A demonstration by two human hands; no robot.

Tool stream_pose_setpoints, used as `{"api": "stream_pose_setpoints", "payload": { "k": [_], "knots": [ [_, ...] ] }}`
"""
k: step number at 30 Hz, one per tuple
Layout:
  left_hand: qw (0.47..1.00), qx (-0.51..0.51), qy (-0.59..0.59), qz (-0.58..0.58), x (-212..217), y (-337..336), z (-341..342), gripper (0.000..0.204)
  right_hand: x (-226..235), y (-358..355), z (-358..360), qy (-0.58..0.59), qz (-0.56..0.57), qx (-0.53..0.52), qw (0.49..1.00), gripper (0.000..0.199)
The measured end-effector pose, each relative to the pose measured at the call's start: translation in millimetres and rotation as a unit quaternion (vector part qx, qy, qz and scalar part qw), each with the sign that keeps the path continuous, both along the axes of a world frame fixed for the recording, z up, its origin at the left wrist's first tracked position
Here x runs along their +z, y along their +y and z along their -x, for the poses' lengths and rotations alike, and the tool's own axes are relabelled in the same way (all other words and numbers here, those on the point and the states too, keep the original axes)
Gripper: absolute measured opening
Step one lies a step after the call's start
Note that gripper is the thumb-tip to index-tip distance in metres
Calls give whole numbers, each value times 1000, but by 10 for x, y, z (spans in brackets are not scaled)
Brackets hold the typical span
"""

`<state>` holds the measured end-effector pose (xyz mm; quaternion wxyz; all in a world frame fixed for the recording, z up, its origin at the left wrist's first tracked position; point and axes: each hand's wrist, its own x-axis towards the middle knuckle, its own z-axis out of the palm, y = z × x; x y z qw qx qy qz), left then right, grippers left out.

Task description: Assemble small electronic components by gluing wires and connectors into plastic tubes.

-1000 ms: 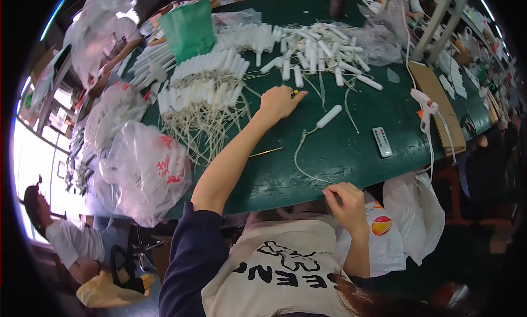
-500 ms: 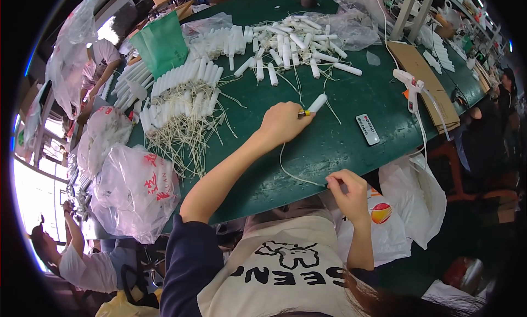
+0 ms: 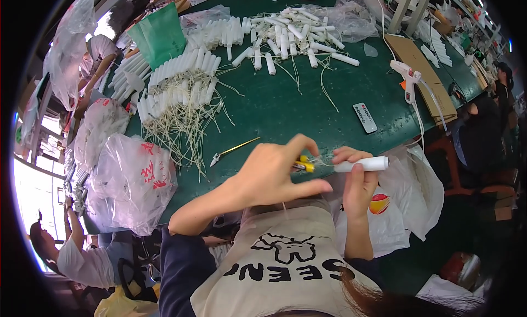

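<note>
Head view. Green tabletop (image 3: 307, 106), workshop setting, other workers at the left and right edges.

- My right hand (image 3: 359, 188), lower centre: closed around a white tube (image 3: 365, 164), held level just above the near tabletop edge.
- My left hand (image 3: 269, 174): fingers pinched on a small yellow-handled tool (image 3: 302, 164) at the tube's left end, where thin wires show.
- Upper left: rows of white tubes with wire tails (image 3: 175, 92), laid side by side; judged as sorted stock.
- Upper centre: loose heap of tubes (image 3: 291, 34), unsorted; much seems left to handle.
- Tweezers (image 3: 236, 151) lie left of my hands; glue gun (image 3: 407, 74) and small grey remote (image 3: 365, 117) to the right.
- Open room: bare green strip mid-tabletop; plastic bags (image 3: 132, 180) crowd the left edge.
</note>
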<state>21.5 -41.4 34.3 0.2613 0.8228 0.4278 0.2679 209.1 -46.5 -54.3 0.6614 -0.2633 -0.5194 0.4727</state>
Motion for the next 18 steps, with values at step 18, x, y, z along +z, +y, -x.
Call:
{"api": "stream_pose_setpoints", "payload": {
  "k": [18],
  "knots": [
    [992, 19, 5, -126, -29, 41, 13, 15, 222, -213, 44, -345, 18, 47, 937, 13]
  ]
}}
